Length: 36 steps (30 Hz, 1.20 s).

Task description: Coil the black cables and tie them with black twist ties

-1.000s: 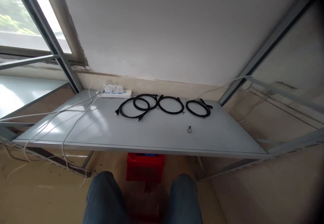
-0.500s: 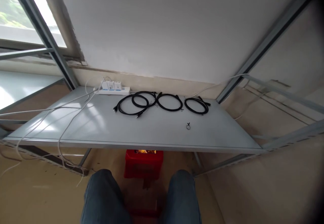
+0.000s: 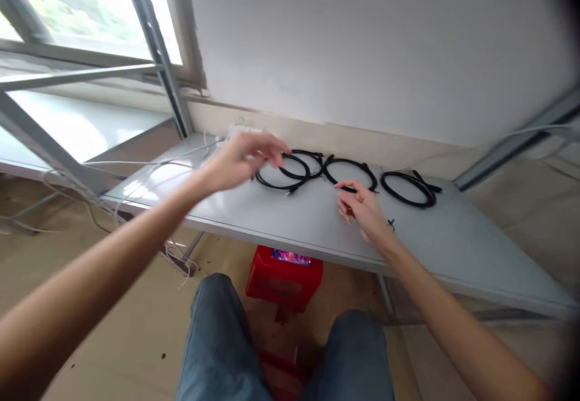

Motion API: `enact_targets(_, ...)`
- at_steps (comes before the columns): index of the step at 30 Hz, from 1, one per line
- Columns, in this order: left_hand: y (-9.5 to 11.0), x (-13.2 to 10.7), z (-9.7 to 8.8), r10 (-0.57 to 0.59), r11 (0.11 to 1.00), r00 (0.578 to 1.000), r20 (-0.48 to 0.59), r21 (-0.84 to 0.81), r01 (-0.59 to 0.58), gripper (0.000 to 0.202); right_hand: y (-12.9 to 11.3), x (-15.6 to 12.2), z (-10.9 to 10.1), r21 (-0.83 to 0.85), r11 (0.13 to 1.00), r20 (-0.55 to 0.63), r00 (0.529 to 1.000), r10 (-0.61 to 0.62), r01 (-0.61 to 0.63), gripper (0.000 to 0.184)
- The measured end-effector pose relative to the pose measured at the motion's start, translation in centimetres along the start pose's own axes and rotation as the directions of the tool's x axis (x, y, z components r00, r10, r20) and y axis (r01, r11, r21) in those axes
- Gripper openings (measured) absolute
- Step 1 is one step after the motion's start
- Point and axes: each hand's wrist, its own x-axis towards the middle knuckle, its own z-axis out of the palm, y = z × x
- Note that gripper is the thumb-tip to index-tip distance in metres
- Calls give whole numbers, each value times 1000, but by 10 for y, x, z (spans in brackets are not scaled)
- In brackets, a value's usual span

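My left hand [image 3: 247, 158] is held over the left part of the grey table, with loosely bent fingers and nothing in it. It hangs near the leftmost coiled black cable [image 3: 277, 186], which overlaps another coil behind it. My right hand [image 3: 360, 206] is open, its index finger stretched out, just in front of a third coiled cable [image 3: 372, 173]; whether a fingertip touches it I cannot tell. Farther right lies one more black coil [image 3: 410, 202]. A small black tie [image 3: 390, 224] rests beside my right wrist.
Behind my left hand, the white power strip with adapters [image 3: 242, 130] is mostly covered. White wires [image 3: 149, 162] run across the left end of the table [image 3: 281, 217]. A red box [image 3: 284, 283] with a glowing top stands below, between my knees. Metal frame posts rise at both sides.
Both my hands have come into view over the table. The view has turned left, so the cables appear farther right. The coils look to lie as before.
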Motion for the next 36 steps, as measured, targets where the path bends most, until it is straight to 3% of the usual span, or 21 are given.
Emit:
enact_targets(3,-14,21,51,27,998,997,75,-60,-23,61,34,57,19,-115,989,-168,979,-114,95,30)
enact_targets(6,-32,54,115,-43,989,998,48,143,35,50,48,96,31,-352,912,-339,880,-332,208,21)
enact_targets(8,-39,71,144,-147,968,989,10,208,142,43,51,107,36,-512,827,-315,844,-435,235,24)
enact_targets(10,-42,81,159,-209,949,978,-25,234,209,34,51,112,39,-633,743,-235,860,-453,218,29)
enact_targets(13,-43,87,164,-229,933,972,-42,274,232,32,54,115,41,-716,664,-152,880,-450,215,36)
enact_targets(17,-47,85,163,-160,921,987,-30,355,160,26,62,122,37,-766,600,-111,872,-476,230,51)
enact_targets(26,-57,80,163,-3,953,1000,30,303,-6,8,65,123,38,-853,488,-11,929,-370,184,45)
enact_targets(36,-65,79,162,49,985,999,9,166,-50,3,59,121,37,-793,588,-103,915,-391,162,20)
